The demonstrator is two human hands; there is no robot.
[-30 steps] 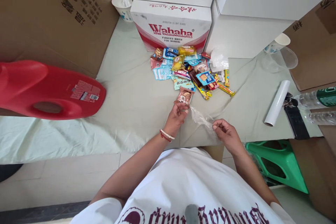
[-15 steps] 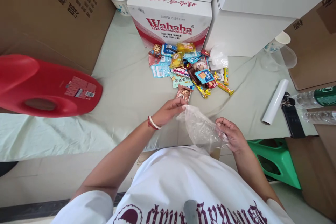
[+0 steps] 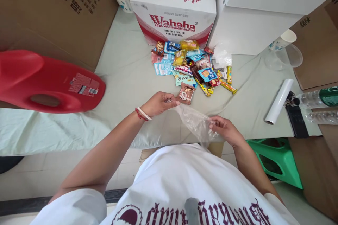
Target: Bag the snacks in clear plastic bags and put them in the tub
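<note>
A clear plastic bag (image 3: 194,121) is stretched between my two hands above the table's front edge. My left hand (image 3: 161,103), with a white bead bracelet and a red cord at the wrist, pinches one end of it. At the other end, the fingers of my right hand (image 3: 221,127) are closed on the film. Just beyond my left fingertips lies a brown wrapped snack (image 3: 186,93). Behind it spreads a pile of small packaged snacks, among them a light green packet (image 3: 183,78), a blue packet (image 3: 207,74) and a yellow one (image 3: 180,58).
A white and red Wahaba-style water carton (image 3: 174,17) stands behind the snacks, with white boxes (image 3: 237,28) beside it. Left lies a red jug (image 3: 52,84). On the right are a white roll (image 3: 279,101), a black phone (image 3: 297,121), plastic bottles (image 3: 327,96) and a paper cup (image 3: 283,39).
My left hand has moved left, away from the brown snack, drawing the bag out from a bunched strip to a wider sheet. My right hand stays near its place, still gripping the film.
</note>
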